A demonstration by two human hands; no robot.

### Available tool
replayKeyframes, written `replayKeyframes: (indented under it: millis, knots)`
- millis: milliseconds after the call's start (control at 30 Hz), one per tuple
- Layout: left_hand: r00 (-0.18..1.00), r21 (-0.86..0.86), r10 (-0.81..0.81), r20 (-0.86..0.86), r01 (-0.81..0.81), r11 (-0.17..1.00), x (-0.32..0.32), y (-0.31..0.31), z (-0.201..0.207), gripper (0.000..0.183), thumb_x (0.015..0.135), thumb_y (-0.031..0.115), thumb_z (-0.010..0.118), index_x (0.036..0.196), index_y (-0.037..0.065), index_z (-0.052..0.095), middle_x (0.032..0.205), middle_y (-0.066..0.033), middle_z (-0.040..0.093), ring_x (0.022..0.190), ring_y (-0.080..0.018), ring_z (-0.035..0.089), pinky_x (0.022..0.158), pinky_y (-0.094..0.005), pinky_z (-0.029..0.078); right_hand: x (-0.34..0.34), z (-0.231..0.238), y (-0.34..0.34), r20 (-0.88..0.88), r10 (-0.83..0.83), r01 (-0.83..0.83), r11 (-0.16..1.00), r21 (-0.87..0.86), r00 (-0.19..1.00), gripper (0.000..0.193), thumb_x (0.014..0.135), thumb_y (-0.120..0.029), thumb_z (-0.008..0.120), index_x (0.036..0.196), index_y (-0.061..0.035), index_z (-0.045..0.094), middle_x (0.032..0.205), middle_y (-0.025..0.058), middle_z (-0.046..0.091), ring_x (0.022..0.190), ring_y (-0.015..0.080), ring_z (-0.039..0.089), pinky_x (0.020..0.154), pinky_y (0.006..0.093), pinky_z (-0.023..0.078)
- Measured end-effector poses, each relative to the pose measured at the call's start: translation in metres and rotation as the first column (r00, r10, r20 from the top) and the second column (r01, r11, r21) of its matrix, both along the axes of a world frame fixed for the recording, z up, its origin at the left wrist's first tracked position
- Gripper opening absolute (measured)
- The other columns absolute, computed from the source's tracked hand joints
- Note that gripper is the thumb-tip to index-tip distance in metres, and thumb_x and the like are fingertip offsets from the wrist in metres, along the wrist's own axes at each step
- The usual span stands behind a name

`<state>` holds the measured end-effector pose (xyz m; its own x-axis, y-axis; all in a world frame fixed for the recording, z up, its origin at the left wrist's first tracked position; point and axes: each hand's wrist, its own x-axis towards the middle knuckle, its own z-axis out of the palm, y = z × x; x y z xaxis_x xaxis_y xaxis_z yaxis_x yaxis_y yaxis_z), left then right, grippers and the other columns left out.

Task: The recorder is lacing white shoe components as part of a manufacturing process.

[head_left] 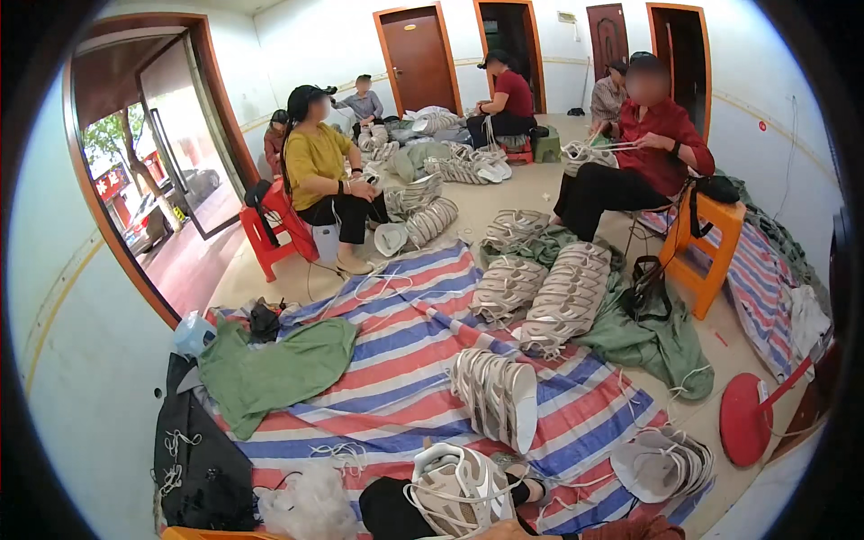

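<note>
A beige and white shoe upper (463,490) rests over my dark-trousered lap at the bottom centre, with pale laces (441,506) looped loosely across it. At its lower right, my right hand (506,531) shows only as a sliver against the picture's lower edge, close to the upper. Its fingers are hidden; a reddish-brown sleeve (634,529) runs off to the right. No part of my left hand can be made out. Just ahead, a stack of nested shoe uppers (495,396) stands on the striped sheet (396,333). Another stack of uppers (661,463) lies to the right.
Long rows of uppers (567,297) lie ahead on green cloth. A green cloth (274,364), black bag (202,459) and clear plastic (310,504) are at left. Several seated people work beyond, one in yellow (319,166), one in red (639,135). An orange stool (706,243) stands right.
</note>
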<state>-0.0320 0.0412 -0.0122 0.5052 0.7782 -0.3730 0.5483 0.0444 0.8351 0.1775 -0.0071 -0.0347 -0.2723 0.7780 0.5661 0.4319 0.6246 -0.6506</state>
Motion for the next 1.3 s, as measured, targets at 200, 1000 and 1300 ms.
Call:
replayKeyframes:
  millis: [200,1000,1300]
  knots:
    - [0.998,-0.055,0.055,0.017,-0.054,0.997,0.003,-0.001,-0.001,0.02,0.084,0.016,0.052,0.076,-0.001,0.06,0.057,-0.0053,0.055,0.043,-0.0106,0.05,0.043,-0.0247,0.04,0.001,-0.011,0.0,0.053,0.038,-0.035,0.998,-0.05,0.998,0.024,0.077,-0.021,0.058,0.097,-0.0064,0.057,0.063,0.0098,0.054,0.051,0.0228,0.053,0.048,0.0342,0.04]
    - [0.998,0.246,-0.061,0.002,0.059,0.968,0.006,0.003,-0.019,0.02,0.084,0.017,0.051,0.084,0.0,0.061,0.058,-0.0062,0.056,0.045,-0.0123,0.049,0.044,-0.026,0.039,-0.005,-0.005,-0.003,0.103,-0.058,0.057,0.998,0.011,0.993,0.019,0.077,-0.024,0.057,0.07,-0.0092,0.046,0.05,0.0088,0.042,0.043,0.0248,0.047,0.042,0.0368,0.036]
    - [0.997,0.175,-0.062,-0.051,0.07,0.982,0.009,0.006,-0.008,0.02,0.085,0.017,0.052,0.086,0.0,0.061,0.059,-0.0064,0.056,0.044,-0.0119,0.049,0.044,-0.0263,0.04,-0.003,-0.015,-0.002,0.23,0.087,-0.062,0.991,-0.115,0.969,0.018,0.077,-0.024,0.056,0.072,-0.0087,0.047,0.054,0.0088,0.045,0.046,0.0249,0.048,0.044,0.0364,0.036]
